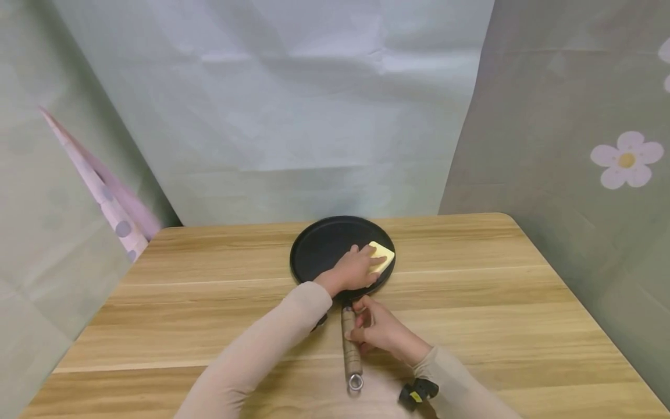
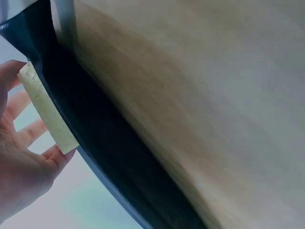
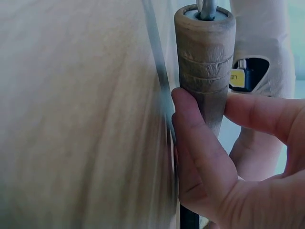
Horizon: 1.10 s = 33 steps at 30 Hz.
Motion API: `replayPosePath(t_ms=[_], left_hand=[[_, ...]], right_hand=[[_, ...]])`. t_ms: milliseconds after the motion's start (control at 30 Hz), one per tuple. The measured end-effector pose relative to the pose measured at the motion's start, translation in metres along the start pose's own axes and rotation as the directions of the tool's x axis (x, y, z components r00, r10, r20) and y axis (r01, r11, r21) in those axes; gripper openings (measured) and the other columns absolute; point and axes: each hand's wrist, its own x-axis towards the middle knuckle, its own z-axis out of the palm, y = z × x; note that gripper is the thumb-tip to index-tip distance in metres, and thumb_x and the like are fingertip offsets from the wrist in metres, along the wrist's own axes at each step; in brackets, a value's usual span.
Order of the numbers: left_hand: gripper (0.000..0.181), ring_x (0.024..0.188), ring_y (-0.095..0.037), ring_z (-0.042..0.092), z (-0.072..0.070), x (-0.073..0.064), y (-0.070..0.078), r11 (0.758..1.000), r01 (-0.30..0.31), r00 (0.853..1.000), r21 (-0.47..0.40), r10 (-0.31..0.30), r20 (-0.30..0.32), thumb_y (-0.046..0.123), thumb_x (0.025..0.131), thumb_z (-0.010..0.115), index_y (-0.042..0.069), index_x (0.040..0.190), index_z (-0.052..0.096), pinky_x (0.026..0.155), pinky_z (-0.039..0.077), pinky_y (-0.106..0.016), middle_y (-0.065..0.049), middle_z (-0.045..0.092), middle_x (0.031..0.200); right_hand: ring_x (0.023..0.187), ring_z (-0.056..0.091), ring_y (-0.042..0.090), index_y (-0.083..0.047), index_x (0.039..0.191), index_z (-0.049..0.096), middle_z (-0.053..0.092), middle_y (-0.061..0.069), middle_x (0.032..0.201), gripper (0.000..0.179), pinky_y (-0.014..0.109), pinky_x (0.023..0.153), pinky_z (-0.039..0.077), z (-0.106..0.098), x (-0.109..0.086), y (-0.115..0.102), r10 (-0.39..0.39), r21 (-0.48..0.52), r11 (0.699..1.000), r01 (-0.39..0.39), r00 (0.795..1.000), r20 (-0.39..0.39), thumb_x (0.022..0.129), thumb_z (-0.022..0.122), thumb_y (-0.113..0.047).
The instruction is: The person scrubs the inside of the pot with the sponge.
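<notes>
A black, shallow round frying pan [image 1: 323, 247] lies on the wooden table, its brown wrapped handle [image 1: 351, 356] pointing toward me and ending in a metal ring. My left hand [image 1: 352, 270] reaches over the pan with spread fingers and holds a pale yellow sponge [image 1: 388, 254] against the right part of its surface. In the left wrist view, the fingertips and thumb grip opposite ends of the sponge [image 2: 47, 109]. Near the pan end of the handle, my right hand [image 1: 384, 330] pinches it between thumb and fingers, as the right wrist view also shows.
The light wooden table [image 1: 471, 302] has its far edge just behind the pan. Pale cloth [image 1: 314, 105] hangs behind it, with flower-patterned cloth [image 1: 555, 128] at the right. My left forearm [image 1: 262, 355] reaches across left of the handle.
</notes>
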Motion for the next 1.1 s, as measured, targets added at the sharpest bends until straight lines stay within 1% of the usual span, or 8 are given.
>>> replayPosePath(t_ms=[200,367,533,633,767,833,1000,1100], left_hand=[[0.049,0.117,-0.035,0.044,0.002,-0.007,-0.003,0.999,-0.024,1.0,-0.022,0.024,0.0,0.033,0.096,0.057,0.027,0.144,0.047,0.095,0.043,-0.046,-0.011,0.037,0.149],[0.051,0.117,-0.034,0.044,0.001,-0.012,-0.005,0.998,-0.052,0.998,-0.029,0.053,0.018,0.033,0.096,0.059,0.027,0.144,0.046,0.098,0.041,-0.045,-0.011,0.037,0.15],[0.052,0.118,-0.035,0.045,0.001,-0.021,-0.009,0.992,-0.12,0.992,-0.036,0.121,0.03,0.031,0.096,0.059,0.025,0.145,0.045,0.108,0.032,-0.048,-0.012,0.036,0.15],[0.05,0.118,-0.036,0.045,0.0,-0.027,-0.013,0.985,-0.165,0.986,-0.045,0.166,0.029,0.03,0.096,0.059,0.024,0.145,0.046,0.11,0.027,-0.05,-0.012,0.037,0.15],[0.048,0.113,-0.034,0.046,0.0,-0.035,-0.019,0.975,-0.212,0.977,-0.066,0.214,0.017,0.027,0.097,0.057,0.021,0.144,0.047,0.109,0.028,-0.052,-0.013,0.037,0.15],[0.048,0.109,-0.032,0.047,0.001,-0.038,-0.022,0.972,-0.226,0.974,-0.071,0.227,0.008,0.026,0.097,0.057,0.021,0.144,0.048,0.106,0.032,-0.05,-0.013,0.038,0.15],[0.047,0.105,-0.028,0.046,0.002,-0.043,-0.028,0.969,-0.23,0.973,-0.087,0.23,-0.008,0.027,0.097,0.058,0.022,0.143,0.048,0.096,0.04,-0.046,-0.01,0.037,0.151],[0.048,0.107,-0.03,0.046,0.0,-0.045,-0.033,0.968,-0.223,0.975,-0.115,0.223,-0.014,0.026,0.096,0.059,0.021,0.143,0.049,0.096,0.04,-0.049,-0.01,0.037,0.151]], right_hand=[[0.068,0.055,0.021,0.007,0.115,0.044,0.048,0.013,0.088,0.047,0.037,0.054,0.055,0.001,-0.001,0.0,0.0,0.011,1.0,0.0,1.0,0.002,0.075,0.07,0.005],[0.066,0.055,0.02,0.007,0.115,0.043,0.047,0.014,0.09,0.046,0.035,0.054,0.054,0.004,-0.002,-0.001,0.009,0.034,0.999,-0.01,1.0,0.008,0.077,0.069,0.005],[0.064,0.056,0.02,0.007,0.114,0.042,0.048,0.014,0.089,0.046,0.034,0.054,0.054,0.003,-0.002,0.0,0.014,0.034,0.999,-0.014,1.0,0.0,0.077,0.069,0.005],[0.064,0.056,0.021,0.007,0.115,0.043,0.048,0.014,0.09,0.046,0.036,0.055,0.055,0.004,-0.002,0.001,0.019,0.026,0.999,-0.018,1.0,-0.002,0.077,0.069,0.004],[0.066,0.057,0.021,0.006,0.117,0.042,0.048,0.015,0.091,0.048,0.037,0.056,0.056,0.005,-0.002,0.002,0.03,0.029,0.999,-0.03,1.0,0.001,0.078,0.069,0.004],[0.066,0.057,0.021,0.006,0.117,0.041,0.048,0.015,0.091,0.048,0.037,0.057,0.056,0.005,-0.002,0.002,0.036,0.033,0.999,-0.036,0.999,0.002,0.078,0.069,0.004],[0.068,0.056,0.021,0.007,0.118,0.041,0.048,0.015,0.091,0.048,0.037,0.057,0.056,0.004,-0.002,0.002,0.036,0.027,0.999,-0.036,0.999,0.001,0.078,0.068,0.004],[0.068,0.056,0.021,0.007,0.118,0.042,0.048,0.015,0.091,0.047,0.037,0.057,0.056,0.002,-0.003,0.001,0.033,0.018,0.999,-0.033,0.999,-0.002,0.078,0.067,0.004]])
